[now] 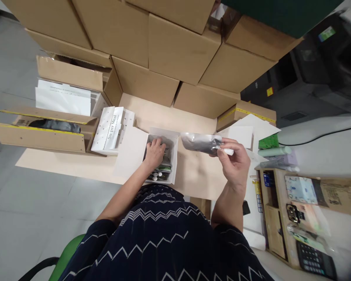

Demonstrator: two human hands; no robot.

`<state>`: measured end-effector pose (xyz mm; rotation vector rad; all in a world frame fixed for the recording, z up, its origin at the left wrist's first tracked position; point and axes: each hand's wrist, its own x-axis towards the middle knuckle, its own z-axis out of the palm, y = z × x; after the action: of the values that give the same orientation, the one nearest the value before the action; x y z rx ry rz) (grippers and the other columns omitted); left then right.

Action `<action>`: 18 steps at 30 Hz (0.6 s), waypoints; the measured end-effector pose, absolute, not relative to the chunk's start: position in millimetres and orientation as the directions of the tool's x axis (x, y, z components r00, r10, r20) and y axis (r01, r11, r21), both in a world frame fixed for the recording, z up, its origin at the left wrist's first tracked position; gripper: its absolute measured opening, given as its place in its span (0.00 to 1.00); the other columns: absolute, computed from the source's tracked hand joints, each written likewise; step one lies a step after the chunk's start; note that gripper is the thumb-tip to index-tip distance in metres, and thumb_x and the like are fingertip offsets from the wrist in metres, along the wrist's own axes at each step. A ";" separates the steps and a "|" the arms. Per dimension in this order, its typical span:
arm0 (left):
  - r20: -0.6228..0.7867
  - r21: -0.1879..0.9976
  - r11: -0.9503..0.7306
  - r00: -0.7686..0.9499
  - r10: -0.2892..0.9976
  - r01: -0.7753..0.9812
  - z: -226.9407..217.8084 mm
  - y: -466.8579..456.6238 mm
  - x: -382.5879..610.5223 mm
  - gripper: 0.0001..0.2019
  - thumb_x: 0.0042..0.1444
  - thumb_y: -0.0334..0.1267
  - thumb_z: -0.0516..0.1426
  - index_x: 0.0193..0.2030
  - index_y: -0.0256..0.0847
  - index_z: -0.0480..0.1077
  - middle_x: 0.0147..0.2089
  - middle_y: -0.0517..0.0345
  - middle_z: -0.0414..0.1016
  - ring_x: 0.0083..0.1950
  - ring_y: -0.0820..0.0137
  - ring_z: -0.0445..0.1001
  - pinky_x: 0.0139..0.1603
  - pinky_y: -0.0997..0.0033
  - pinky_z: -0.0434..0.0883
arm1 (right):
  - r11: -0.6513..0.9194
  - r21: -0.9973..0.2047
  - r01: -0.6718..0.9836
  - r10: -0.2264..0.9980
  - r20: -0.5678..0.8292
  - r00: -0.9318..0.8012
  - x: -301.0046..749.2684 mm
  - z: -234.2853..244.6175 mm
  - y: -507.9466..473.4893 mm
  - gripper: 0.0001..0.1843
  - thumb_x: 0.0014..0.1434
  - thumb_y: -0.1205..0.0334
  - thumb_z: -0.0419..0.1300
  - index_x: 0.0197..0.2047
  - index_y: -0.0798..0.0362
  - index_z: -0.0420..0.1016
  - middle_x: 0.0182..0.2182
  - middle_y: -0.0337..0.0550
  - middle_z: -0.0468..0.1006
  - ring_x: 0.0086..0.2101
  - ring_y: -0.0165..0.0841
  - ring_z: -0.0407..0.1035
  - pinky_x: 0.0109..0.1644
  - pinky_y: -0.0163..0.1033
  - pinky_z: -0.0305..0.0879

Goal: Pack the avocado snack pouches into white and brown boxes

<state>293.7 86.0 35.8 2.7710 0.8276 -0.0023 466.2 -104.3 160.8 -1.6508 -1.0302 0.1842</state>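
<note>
My right hand grips a silver spouted pouch by its white-cap end, over the table to the right of an open white box. The pouch lies roughly level and points left. Inside the white box, my left hand rests on dark pouches with its fingers somewhat apart; the fingertips are partly hidden. Several white-capped pouches with green on them show at the box's near end. The box's lid flap is folded out to the left.
Stacked cardboard boxes wall off the table's back. Left stand a white "Super Meal" box and an open carton holding dark pouches. Farther right are white folded card, a wooden organizer, a calculator and a black machine.
</note>
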 end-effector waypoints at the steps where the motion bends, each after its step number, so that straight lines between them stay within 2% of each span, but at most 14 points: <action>1: -0.079 0.237 -0.804 0.836 0.544 0.546 35.5 85.7 293.9 0.12 0.61 0.32 0.54 0.50 0.38 0.73 0.68 0.38 0.60 0.60 0.52 0.67 0.54 0.52 0.65 | 0.042 -0.842 0.538 0.720 0.399 0.568 459.9 170.9 -102.5 0.06 0.62 0.60 0.62 0.43 0.46 0.74 0.49 0.45 0.75 0.51 0.38 0.71 0.39 0.41 0.78; 3: -0.101 0.231 -0.800 0.831 0.547 0.554 34.9 85.1 293.2 0.12 0.62 0.30 0.52 0.49 0.37 0.74 0.68 0.37 0.61 0.58 0.52 0.68 0.53 0.53 0.65 | 0.084 -0.810 0.581 0.766 0.425 0.482 447.9 178.8 -91.7 0.05 0.62 0.62 0.61 0.43 0.46 0.74 0.48 0.44 0.76 0.49 0.37 0.72 0.39 0.41 0.77; 5: -0.128 0.222 -0.805 0.835 0.535 0.550 34.5 85.0 290.8 0.14 0.62 0.29 0.49 0.48 0.37 0.74 0.60 0.38 0.69 0.57 0.52 0.68 0.52 0.53 0.65 | 0.118 -0.760 0.639 0.807 0.448 0.384 438.6 173.6 -73.8 0.05 0.63 0.63 0.60 0.43 0.46 0.74 0.47 0.44 0.77 0.48 0.35 0.73 0.40 0.40 0.75; 7: -0.135 0.217 -0.816 0.845 0.518 0.535 34.5 85.6 287.4 0.16 0.63 0.28 0.47 0.50 0.37 0.74 0.52 0.40 0.73 0.55 0.53 0.70 0.52 0.54 0.65 | 0.155 -0.708 0.689 0.834 0.468 0.293 432.5 161.4 -52.9 0.06 0.64 0.65 0.59 0.44 0.46 0.74 0.46 0.43 0.77 0.48 0.34 0.73 0.43 0.40 0.74; 10: -0.118 0.222 -0.832 0.861 0.494 0.508 35.2 87.0 282.9 0.18 0.64 0.28 0.45 0.54 0.38 0.72 0.53 0.43 0.73 0.51 0.57 0.72 0.52 0.56 0.66 | 0.161 -0.649 0.744 0.884 0.429 0.183 428.4 140.4 -23.9 0.07 0.66 0.66 0.56 0.45 0.49 0.73 0.47 0.46 0.76 0.49 0.34 0.72 0.51 0.42 0.72; 13: -0.117 0.235 -0.838 0.870 0.479 0.493 35.2 87.8 281.1 0.18 0.64 0.27 0.45 0.54 0.38 0.71 0.56 0.43 0.71 0.52 0.59 0.72 0.52 0.59 0.68 | 0.018 -0.552 0.833 0.978 0.181 0.099 426.6 122.6 -2.0 0.09 0.67 0.65 0.53 0.47 0.50 0.73 0.50 0.47 0.75 0.51 0.36 0.70 0.52 0.42 0.70; 16: -0.120 0.247 -0.835 0.871 0.477 0.491 34.2 88.5 280.3 0.17 0.64 0.27 0.46 0.52 0.38 0.72 0.56 0.44 0.71 0.52 0.60 0.72 0.53 0.61 0.68 | -0.165 -0.321 0.932 0.982 -0.138 0.127 424.2 111.2 12.8 0.14 0.68 0.66 0.51 0.52 0.49 0.72 0.54 0.48 0.74 0.50 0.38 0.70 0.49 0.42 0.70; 18: -0.115 0.262 -0.834 0.873 0.473 0.486 33.5 89.3 279.3 0.16 0.63 0.26 0.47 0.50 0.38 0.73 0.56 0.45 0.71 0.53 0.60 0.72 0.54 0.60 0.69 | -0.220 -0.158 0.963 0.954 -0.240 0.178 422.5 108.1 19.1 0.16 0.68 0.68 0.48 0.53 0.49 0.73 0.54 0.51 0.74 0.51 0.41 0.69 0.49 0.44 0.70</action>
<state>279.3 89.3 33.5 2.7616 0.7227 -0.0654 422.5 19.1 108.1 -2.4340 -1.9804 0.4584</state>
